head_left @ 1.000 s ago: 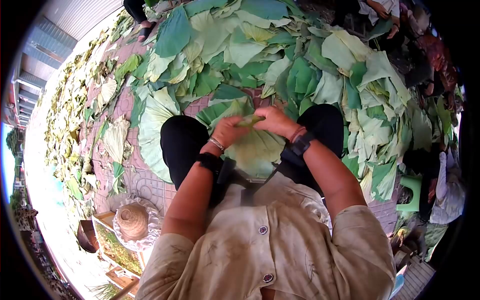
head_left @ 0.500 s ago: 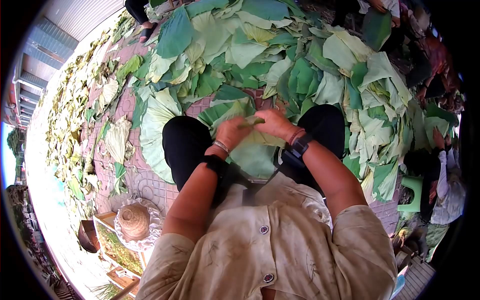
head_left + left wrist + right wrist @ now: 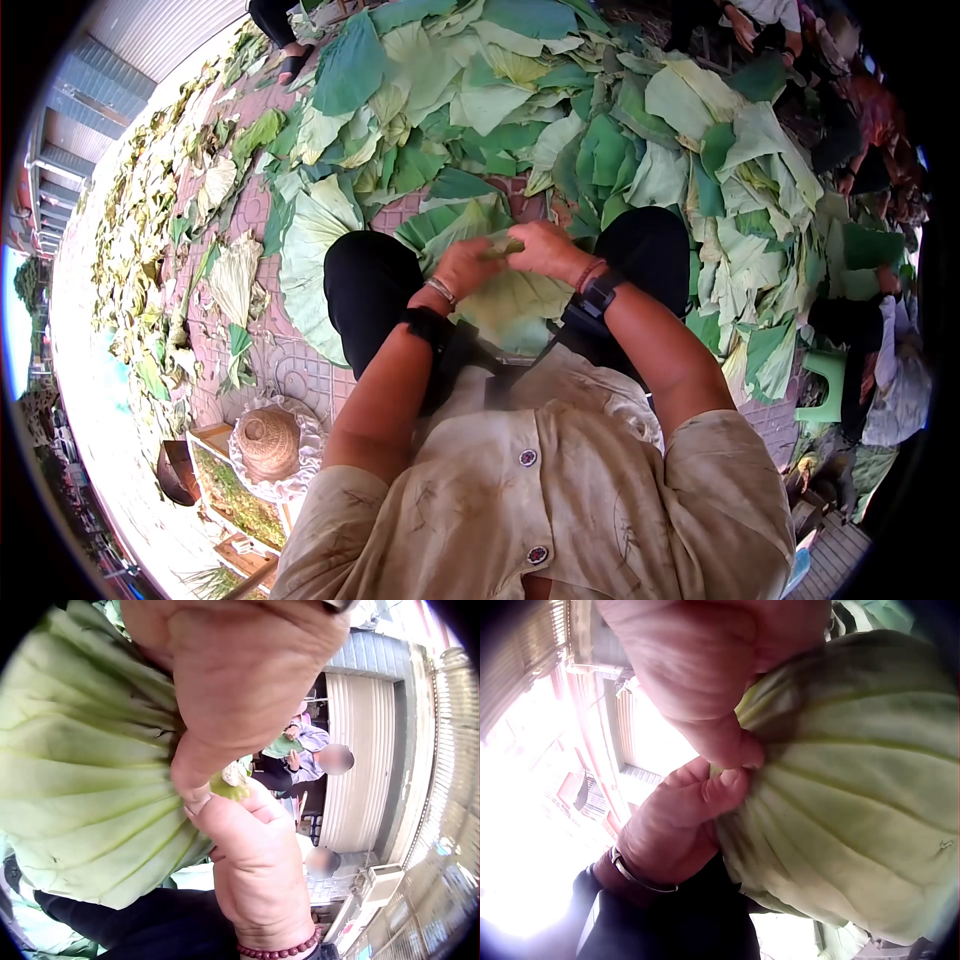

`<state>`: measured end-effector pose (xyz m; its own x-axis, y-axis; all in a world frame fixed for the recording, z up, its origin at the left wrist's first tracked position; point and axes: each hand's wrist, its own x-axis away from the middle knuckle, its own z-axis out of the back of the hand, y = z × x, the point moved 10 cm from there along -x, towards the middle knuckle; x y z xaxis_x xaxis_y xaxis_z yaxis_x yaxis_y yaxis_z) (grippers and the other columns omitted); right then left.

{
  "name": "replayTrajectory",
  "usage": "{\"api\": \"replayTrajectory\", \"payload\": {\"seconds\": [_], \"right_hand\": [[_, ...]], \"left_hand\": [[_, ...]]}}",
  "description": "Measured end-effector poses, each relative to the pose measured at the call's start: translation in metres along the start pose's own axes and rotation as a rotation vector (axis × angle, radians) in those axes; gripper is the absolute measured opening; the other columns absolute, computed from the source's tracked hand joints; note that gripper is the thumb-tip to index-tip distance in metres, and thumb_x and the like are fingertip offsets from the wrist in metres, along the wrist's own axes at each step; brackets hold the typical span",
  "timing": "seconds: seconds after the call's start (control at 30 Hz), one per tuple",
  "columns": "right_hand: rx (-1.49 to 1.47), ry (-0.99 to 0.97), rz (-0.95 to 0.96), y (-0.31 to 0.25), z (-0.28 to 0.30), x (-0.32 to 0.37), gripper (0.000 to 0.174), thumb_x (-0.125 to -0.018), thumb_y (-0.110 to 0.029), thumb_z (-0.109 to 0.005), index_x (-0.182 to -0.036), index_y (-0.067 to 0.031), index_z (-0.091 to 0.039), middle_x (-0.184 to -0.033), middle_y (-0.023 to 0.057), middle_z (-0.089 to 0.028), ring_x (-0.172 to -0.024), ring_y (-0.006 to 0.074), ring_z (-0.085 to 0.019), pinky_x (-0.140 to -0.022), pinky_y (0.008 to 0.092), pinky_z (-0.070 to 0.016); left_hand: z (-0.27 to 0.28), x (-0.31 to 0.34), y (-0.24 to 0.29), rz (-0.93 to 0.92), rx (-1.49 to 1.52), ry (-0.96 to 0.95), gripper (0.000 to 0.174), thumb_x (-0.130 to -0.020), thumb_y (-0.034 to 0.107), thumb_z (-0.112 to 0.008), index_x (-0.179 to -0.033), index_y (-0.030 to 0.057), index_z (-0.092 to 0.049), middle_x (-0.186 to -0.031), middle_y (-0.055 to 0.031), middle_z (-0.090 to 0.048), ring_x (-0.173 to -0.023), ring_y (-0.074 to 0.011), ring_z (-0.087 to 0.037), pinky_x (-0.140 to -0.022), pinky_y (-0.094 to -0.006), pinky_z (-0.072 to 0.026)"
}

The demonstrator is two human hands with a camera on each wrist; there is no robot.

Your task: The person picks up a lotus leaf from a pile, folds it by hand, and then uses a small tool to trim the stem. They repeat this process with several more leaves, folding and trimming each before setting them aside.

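Ribbed green leaf | left hand: fingers curled, pinching its gathered end | right hand: likewise pinching, alongside | leaf pile beyond

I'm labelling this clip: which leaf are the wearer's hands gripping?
The pale leaf between the knees, its gathered end pinched by the left hand and right hand; the piled leaves lie beyond their grip.

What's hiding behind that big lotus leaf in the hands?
In the left wrist view, a black trouser leg pokes out from behind the lotus leaf. The rest back there is covered, so I can't tell.
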<state>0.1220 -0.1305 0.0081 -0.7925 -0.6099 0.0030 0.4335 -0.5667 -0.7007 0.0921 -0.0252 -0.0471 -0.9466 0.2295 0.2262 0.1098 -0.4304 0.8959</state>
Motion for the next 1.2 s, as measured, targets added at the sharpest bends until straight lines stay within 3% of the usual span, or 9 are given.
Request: {"api": "replayTrajectory", "payload": {"seconds": [0.07,0.17,0.37,0.47,0.57,0.73,0.87,0.97,1.2], "right_hand": [[-0.029,0.083,0.054,-0.006,0.005,0.003,0.034,-0.067,-0.034,-0.071,-0.07,-0.0017,-0.06,-0.067,0.0198,-0.059,-0.065,0.0384,-0.06,-0.059,0.0434,-0.0468],[0.064,0.051,0.057,-0.008,0.001,0.003,0.032,-0.067,-0.033,-0.069,-0.08,-0.0046,-0.061,-0.071,0.017,-0.061,-0.07,0.0365,-0.06,-0.062,0.0438,-0.0467],[0.202,0.135,0.122,-0.017,-0.004,0.006,0.03,-0.069,-0.032,-0.067,-0.07,-0.0045,-0.055,-0.068,0.0169,-0.058,-0.068,0.0369,-0.058,-0.062,0.0462,-0.0455],[0.237,0.19,0.121,-0.014,-0.007,0.006,0.028,-0.069,-0.03,-0.066,-0.071,-0.0048,-0.055,-0.07,0.0163,-0.058,-0.07,0.0367,-0.058,-0.063,0.0459,-0.0459],[0.233,0.289,0.196,-0.018,-0.001,0.008,0.038,-0.072,-0.041,-0.066,-0.068,-0.0057,-0.055,-0.067,0.0165,-0.057,-0.067,0.0373,-0.058,-0.059,0.0478,-0.0448],[-0.014,0.197,0.117,-0.015,0.007,0.009,0.021,-0.075,-0.024,-0.062,-0.085,-0.005,-0.06,-0.078,0.0177,-0.062,-0.076,0.0367,-0.06,-0.065,0.0445,-0.0471],[-0.256,0.087,0.12,-0.006,0.0,0.006,0.026,-0.074,-0.017,-0.061,-0.098,-0.0066,-0.06,-0.085,0.0179,-0.063,-0.081,0.0377,-0.061,-0.069,0.0409,-0.0482],[-0.264,0.045,0.067,-0.005,-0.001,0.006,0.024,-0.074,-0.017,-0.06,-0.095,-0.0062,-0.061,-0.085,0.0188,-0.063,-0.081,0.0384,-0.06,-0.068,0.0402,-0.0481],[-0.102,0.159,0.072,-0.008,-0.001,0.008,0.019,-0.074,-0.018,-0.063,-0.089,-0.0066,-0.062,-0.078,0.0176,-0.062,-0.075,0.0376,-0.06,-0.065,0.043,-0.0477]], "left_hand": [[-0.002,-0.001,-0.001,-0.021,0.017,-0.003,0.011,-0.081,0.01,-0.07,-0.09,0.0039,-0.067,-0.071,0.007,-0.055,-0.066,-0.003,-0.046,-0.058,-0.023,-0.042],[-0.005,-0.011,-0.02,-0.138,-0.009,0.019,0.014,-0.081,0.011,-0.07,-0.092,0.0042,-0.067,-0.073,0.0063,-0.057,-0.067,-0.003,-0.047,-0.059,-0.0234,-0.0431],[0.001,-0.001,0.007,-0.067,-0.101,-0.027,0.013,-0.08,0.012,-0.071,-0.089,0.0037,-0.067,-0.072,0.005,-0.059,-0.068,-0.003,-0.048,-0.06,-0.0236,-0.0443],[-0.004,-0.007,-0.015,-0.038,0.055,-0.039,0.012,-0.08,0.012,-0.071,-0.087,0.0036,-0.065,-0.07,0.0042,-0.058,-0.066,-0.0034,-0.047,-0.059,-0.0241,-0.0435],[0.004,-0.002,0.004,-0.075,-0.116,0.011,0.015,-0.082,0.016,-0.069,-0.087,0.003,-0.064,-0.069,0.003,-0.057,-0.064,-0.0049,-0.047,-0.058,-0.0252,-0.0433],[0.004,0.004,0.021,-0.045,-0.075,-0.03,0.019,-0.087,0.022,-0.062,-0.088,0.0023,-0.063,-0.069,0.0009,-0.057,-0.065,-0.0068,-0.048,-0.061,-0.0256,-0.0437],[0.003,0.004,0.015,-0.081,-0.015,-0.008,0.019,-0.088,0.021,-0.06,-0.089,0.0024,-0.063,-0.072,0.0,-0.057,-0.068,-0.0067,-0.049,-0.063,-0.025,-0.0437],[0.001,0.002,0.01,-0.051,-0.041,-0.028,0.019,-0.089,0.021,-0.06,-0.09,0.0022,-0.064,-0.074,0.0006,-0.058,-0.069,-0.0061,-0.049,-0.064,-0.0248,-0.0438],[-0.002,-0.006,-0.012,-0.027,-0.033,-0.008,0.019,-0.087,0.021,-0.062,-0.084,0.0021,-0.063,-0.071,0.0035,-0.058,-0.067,-0.0046,-0.048,-0.061,-0.0242,-0.0426]]}}
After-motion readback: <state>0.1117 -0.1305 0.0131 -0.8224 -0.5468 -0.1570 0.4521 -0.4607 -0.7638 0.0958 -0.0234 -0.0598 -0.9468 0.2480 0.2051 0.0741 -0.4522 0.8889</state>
